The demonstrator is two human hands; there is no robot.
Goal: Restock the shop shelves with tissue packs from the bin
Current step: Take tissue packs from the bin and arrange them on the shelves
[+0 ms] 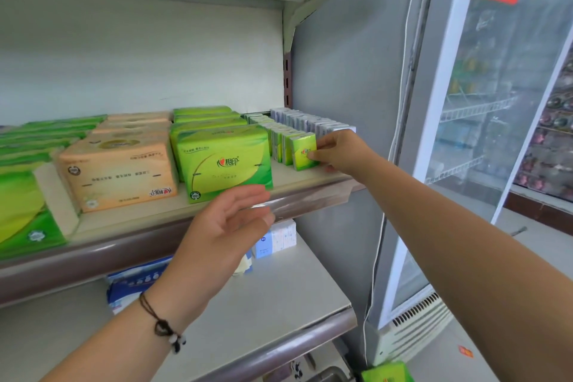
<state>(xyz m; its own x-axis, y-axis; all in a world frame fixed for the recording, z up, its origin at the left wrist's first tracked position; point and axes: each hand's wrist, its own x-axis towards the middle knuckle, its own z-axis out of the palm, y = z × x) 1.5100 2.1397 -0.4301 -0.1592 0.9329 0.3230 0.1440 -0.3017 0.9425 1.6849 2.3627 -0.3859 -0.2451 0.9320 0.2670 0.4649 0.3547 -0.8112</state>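
My right hand (339, 150) pinches a small green pocket tissue pack (302, 152) that stands at the front of a row of small green packs (276, 136) on the upper shelf (313, 198). A row of small white-blue packs (310, 122) runs behind it at the shelf's right end. My left hand (223, 226) hovers with fingers spread in front of the shelf edge, just below a large green tissue pack (224, 163), and holds nothing. A green pack (387, 372) shows at the bottom edge of the view; the bin itself I cannot make out.
Large orange packs (121, 170) and more green packs (21, 211) fill the shelf to the left. The lower shelf (279, 295) carries blue-and-white packs (276, 239). A glass-door fridge (496, 102) stands close on the right.
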